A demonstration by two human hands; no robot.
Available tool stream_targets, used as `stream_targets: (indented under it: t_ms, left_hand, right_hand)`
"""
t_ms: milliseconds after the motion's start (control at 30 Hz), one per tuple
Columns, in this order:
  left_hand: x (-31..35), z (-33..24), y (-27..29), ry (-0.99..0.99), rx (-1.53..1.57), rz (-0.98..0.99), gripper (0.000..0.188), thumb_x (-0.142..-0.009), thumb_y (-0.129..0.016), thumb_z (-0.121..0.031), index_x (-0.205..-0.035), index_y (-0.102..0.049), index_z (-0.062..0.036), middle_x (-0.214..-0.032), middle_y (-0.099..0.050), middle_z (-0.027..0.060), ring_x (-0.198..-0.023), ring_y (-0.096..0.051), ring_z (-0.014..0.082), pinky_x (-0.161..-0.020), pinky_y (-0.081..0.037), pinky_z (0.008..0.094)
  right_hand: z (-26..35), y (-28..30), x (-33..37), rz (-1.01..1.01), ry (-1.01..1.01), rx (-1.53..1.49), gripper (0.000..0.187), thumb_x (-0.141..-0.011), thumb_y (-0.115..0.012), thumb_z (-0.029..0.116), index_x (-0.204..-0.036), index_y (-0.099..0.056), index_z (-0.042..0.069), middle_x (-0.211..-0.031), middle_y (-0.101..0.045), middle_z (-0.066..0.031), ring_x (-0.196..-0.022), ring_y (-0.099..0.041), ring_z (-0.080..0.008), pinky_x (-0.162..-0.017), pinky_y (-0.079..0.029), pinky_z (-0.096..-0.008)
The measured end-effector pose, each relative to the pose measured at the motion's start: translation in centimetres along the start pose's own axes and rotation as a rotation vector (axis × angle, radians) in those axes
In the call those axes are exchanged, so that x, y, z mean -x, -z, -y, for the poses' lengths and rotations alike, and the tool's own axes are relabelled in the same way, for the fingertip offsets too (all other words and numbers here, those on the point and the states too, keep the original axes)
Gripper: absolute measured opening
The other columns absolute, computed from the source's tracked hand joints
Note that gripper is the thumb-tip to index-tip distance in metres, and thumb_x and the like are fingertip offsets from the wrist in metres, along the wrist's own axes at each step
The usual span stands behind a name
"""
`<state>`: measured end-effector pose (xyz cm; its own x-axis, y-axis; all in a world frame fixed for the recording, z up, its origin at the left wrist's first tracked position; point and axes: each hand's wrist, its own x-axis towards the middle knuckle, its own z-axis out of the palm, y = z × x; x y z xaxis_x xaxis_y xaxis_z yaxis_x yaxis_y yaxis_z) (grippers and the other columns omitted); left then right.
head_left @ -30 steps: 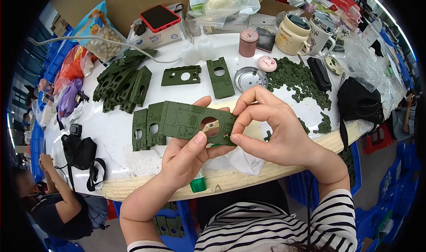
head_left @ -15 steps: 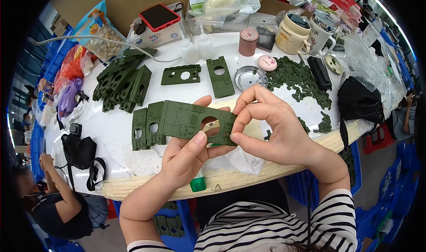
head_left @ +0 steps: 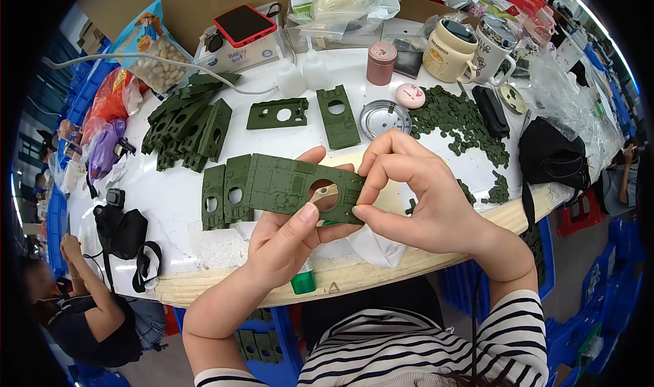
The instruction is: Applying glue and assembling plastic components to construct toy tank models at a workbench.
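Observation:
A dark green plastic tank hull part (head_left: 279, 182) with a large round hole is held up over the near table edge. My left hand (head_left: 276, 244) grips it from below, thumb on its face beside the hole and fingers behind. At its right end, my right hand (head_left: 426, 199) is closed, with thumb and forefinger touching the edge; any small piece between those fingertips is hidden. Just left of the held part lie two similar green parts (head_left: 225, 189). Farther back are another flat green part (head_left: 277, 114) and an upright-lying one (head_left: 338, 118).
A heap of green hull parts (head_left: 184, 125) lies left; small green pieces (head_left: 453, 118) spread right. Behind are a round metal dish (head_left: 385, 120), white squeeze bottles (head_left: 291, 80), a pink tin (head_left: 381, 65) and mugs (head_left: 449, 52). A black bag (head_left: 555, 155) sits right; a co-worker (head_left: 88, 305) sits left.
Almost nothing differs. The held part and both hands keep their places, with only a very slight shift of the right fingertips at the part's end.

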<state>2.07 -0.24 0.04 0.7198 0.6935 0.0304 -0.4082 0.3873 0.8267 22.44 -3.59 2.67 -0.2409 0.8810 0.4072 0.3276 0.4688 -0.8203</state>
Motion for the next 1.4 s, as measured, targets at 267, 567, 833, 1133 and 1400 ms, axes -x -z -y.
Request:
stream_targets:
  t_ms: [267, 567, 833, 1133, 1400]
  left_hand:
    - [0.01, -0.18, 0.07, 0.006, -0.014, 0.009, 0.057, -0.096, -0.040, -0.017, -0.145, -0.011, -0.0097, -0.141, -0.033, 0.0178, -0.127, -0.040, 0.0292, -0.100, -0.043, 0.0458]
    - [0.02, 0.17, 0.32, 0.015, -0.037, 0.048, 0.059, -0.096, -0.040, -0.019, -0.146, -0.009, -0.0110, -0.142, -0.032, 0.0168, -0.128, -0.040, 0.0278, -0.099, -0.044, 0.0429]
    - [0.05, 0.07, 0.33, -0.002, -0.045, 0.070, 0.058, -0.096, -0.040, -0.019, -0.145, -0.010, -0.0099, -0.142, -0.032, 0.0178, -0.128, -0.040, 0.0281, -0.099, -0.044, 0.0436]
    - [0.15, 0.19, 0.24, -0.005, -0.058, 0.073, 0.059, -0.096, -0.040, -0.018, -0.145, -0.010, -0.0092, -0.141, -0.032, 0.0192, -0.128, -0.041, 0.0295, -0.099, -0.044, 0.0440]
    - [0.02, 0.11, 0.16, -0.019, -0.048, 0.076, 0.059, -0.096, -0.040, -0.019, -0.145, -0.009, -0.0089, -0.141, -0.032, 0.0205, -0.127, -0.041, 0.0312, -0.098, -0.045, 0.0460]
  right_hand:
    - [-0.33, -0.32, -0.12, -0.049, 0.025, -0.007, 0.011, -0.074, -0.067, 0.007, -0.076, -0.057, 0.003, -0.083, -0.052, -0.0075, -0.077, -0.054, -0.0191, -0.070, -0.044, -0.0298]
    - [-0.30, -0.34, -0.04, -0.032, 0.035, 0.022, 0.014, -0.074, -0.068, 0.004, -0.075, -0.054, 0.003, -0.080, -0.049, -0.0067, -0.075, -0.052, -0.0188, -0.067, -0.043, -0.0290]
    - [-0.32, -0.42, 0.05, -0.024, 0.045, -0.009, 0.015, -0.074, -0.067, 0.004, -0.076, -0.052, 0.003, -0.080, -0.048, -0.0070, -0.076, -0.051, -0.0192, -0.067, -0.042, -0.0295]
    - [-0.56, -0.55, 0.10, -0.027, 0.061, -0.017, 0.014, -0.075, -0.066, 0.004, -0.076, -0.052, 0.003, -0.079, -0.047, -0.0068, -0.075, -0.050, -0.0194, -0.067, -0.041, -0.0302]
    - [-0.39, -0.24, 0.06, -0.047, 0.056, -0.095, 0.013, -0.079, -0.065, 0.007, -0.078, -0.053, 0.002, -0.078, -0.050, -0.0061, -0.072, -0.051, -0.0165, -0.065, -0.042, -0.0280]
